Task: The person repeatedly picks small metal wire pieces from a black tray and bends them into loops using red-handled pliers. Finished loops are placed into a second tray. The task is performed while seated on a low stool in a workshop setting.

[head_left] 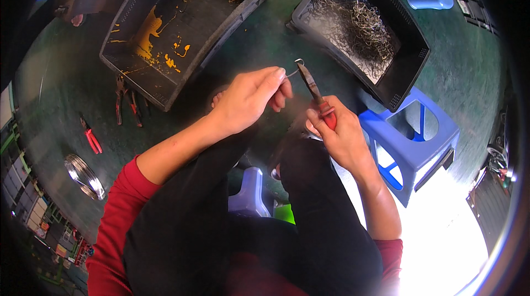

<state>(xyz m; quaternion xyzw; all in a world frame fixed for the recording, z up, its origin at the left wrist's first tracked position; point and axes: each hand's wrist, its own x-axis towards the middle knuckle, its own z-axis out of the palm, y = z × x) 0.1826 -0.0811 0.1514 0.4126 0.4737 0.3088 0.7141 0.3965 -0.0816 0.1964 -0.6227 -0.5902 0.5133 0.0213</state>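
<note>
we have the thin wire (292,74) between our 2 hands; our left hand (251,99) pinches it and is the nearer; the wire's long axis slants away and rightward to a curled end at the tip of the red-handled pliers (312,85); our right hand (343,137) grips these; whether their jaws bite the wire, we cannot tell.

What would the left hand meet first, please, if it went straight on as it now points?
Beyond the wire it holds, the left hand would probably meet the pliers in the right hand, though depth is unclear.
</note>
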